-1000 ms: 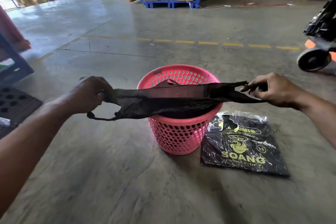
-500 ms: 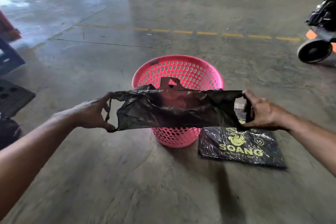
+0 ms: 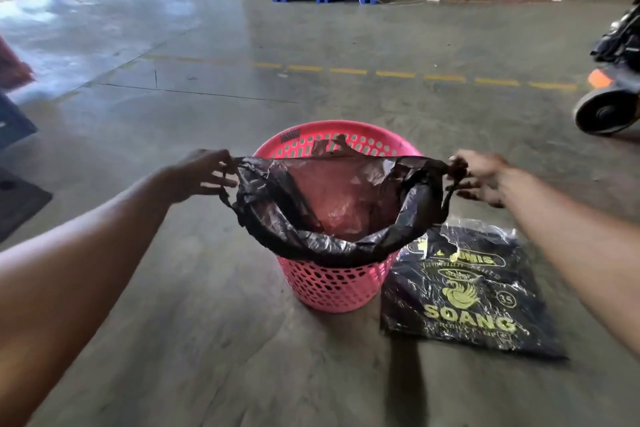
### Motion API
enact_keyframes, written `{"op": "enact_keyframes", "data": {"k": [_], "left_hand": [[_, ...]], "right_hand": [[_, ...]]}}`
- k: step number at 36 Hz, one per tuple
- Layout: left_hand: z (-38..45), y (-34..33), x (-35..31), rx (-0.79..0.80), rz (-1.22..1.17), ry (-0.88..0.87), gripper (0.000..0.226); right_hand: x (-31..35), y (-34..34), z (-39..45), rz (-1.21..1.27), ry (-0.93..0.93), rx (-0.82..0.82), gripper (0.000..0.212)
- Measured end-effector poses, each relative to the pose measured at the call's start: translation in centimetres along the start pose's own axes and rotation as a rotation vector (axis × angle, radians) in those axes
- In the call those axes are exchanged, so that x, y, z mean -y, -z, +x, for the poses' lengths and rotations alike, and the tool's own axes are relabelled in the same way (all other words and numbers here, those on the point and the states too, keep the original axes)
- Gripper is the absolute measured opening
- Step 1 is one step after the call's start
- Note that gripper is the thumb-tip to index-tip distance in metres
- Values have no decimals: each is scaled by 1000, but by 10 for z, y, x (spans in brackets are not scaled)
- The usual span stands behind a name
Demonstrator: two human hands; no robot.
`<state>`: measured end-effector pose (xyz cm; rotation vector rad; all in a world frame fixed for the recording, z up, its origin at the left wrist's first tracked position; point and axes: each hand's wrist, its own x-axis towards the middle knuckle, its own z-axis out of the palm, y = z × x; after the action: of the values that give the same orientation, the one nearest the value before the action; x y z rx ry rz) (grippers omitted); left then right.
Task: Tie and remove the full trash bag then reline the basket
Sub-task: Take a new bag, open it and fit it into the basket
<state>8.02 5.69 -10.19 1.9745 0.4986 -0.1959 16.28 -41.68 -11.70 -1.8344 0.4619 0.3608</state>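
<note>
Relining is the step I judge to be in hand: the black liner bag (image 3: 332, 218) is spread open over the mouth of the pink basket (image 3: 334, 282), which stands on the concrete floor (image 3: 207, 340) at the middle of my view. My left hand (image 3: 202, 172) at nine o'clock of the basket has its fingers (image 3: 221, 180) pinched on one handle loop, and my right hand (image 3: 479, 177) at three o'clock is clenched on the other loop, so the bag's mouth is pulled wide between them. Its near edge, at six o'clock, already lies draped over the rim; the far edge at twelve o'clock sits inside the basket with a small flap sticking up, and the pink wall shows through the thin film. To do this well, I would keep both loops taut and level, lower the bag so its bottom settles into the basket, then fold the edge outward over the rim all the way round, starting at twelve o'clock where it is not yet over. Pulling too hard could tear the thin plastic at the handles. A pack of spare bags (image 3: 467, 291) lies flat on the floor at four o'clock, just beside the basket's foot. No full bag is in view.
</note>
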Motion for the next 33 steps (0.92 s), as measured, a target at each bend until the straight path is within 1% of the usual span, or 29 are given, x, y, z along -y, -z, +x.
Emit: {"op": "enact_keyframes", "data": {"k": [2, 3, 4, 5, 6, 7, 8, 9, 11, 13, 15, 16, 18, 20, 22, 24, 27, 28, 30, 33], "left_hand": [[3, -11, 5, -156, -150, -4, 13], [9, -15, 9, -268, -196, -28, 13], [12, -17, 11, -372, -208, -61, 17], [14, -16, 11, -459, -186, -103, 26], [15, -14, 9, -518, -136, -155, 34], [14, -11, 3, -554, -80, -215, 38], [13, -8, -4, -545, -39, -281, 35], [11, -7, -13, -494, -14, -364, 30], [5, -11, -30, -291, 97, -509, 19], [1, -20, -38, -83, 311, -581, 27], [1, -30, -36, 42, 459, -521, 33], [3, -34, -34, 74, 498, -475, 33], [7, -42, -29, 80, 538, -467, 29], [7, -50, -27, 37, 488, -505, 19], [7, -55, -25, -8, 353, -512, 25], [8, -57, -22, -51, 247, -502, 15], [4, -54, -23, -113, 195, -542, 24], [3, -53, -24, -140, 162, -554, 23], [-1, -49, -25, -186, 131, -589, 22], [-7, -46, -26, -261, 171, -635, 32]], "right_hand": [[-10, -3, 2, 197, -77, -52, 25], [-14, -3, 3, 286, -93, -96, 27], [-17, -3, 3, 332, -67, -164, 27], [-18, -2, 3, 335, -1, -249, 27], [-16, -1, 3, 285, 102, -340, 26], [-12, 1, 4, 219, 232, -415, 26], [-6, 1, 2, 144, 348, -431, 26], [2, 0, -1, 75, 443, -395, 26], [22, -5, -15, -92, 597, -233, 27], [38, -15, -34, -303, 679, -45, 33], [49, -30, -52, -489, 695, 99, 40], [50, -38, -58, -569, 678, 144, 42], [47, -52, -61, -735, 624, 177, 47], [38, -63, -53, -795, 607, 123, 42], [28, -67, -44, -775, 649, -4, 27], [21, -67, -37, -719, 685, -134, 21], [19, -63, -41, -613, 702, -244, 11], [19, -61, -43, -587, 708, -274, 5], [19, -56, -44, -533, 718, -318, 7], [18, -50, -45, -444, 743, -353, 7]]}}
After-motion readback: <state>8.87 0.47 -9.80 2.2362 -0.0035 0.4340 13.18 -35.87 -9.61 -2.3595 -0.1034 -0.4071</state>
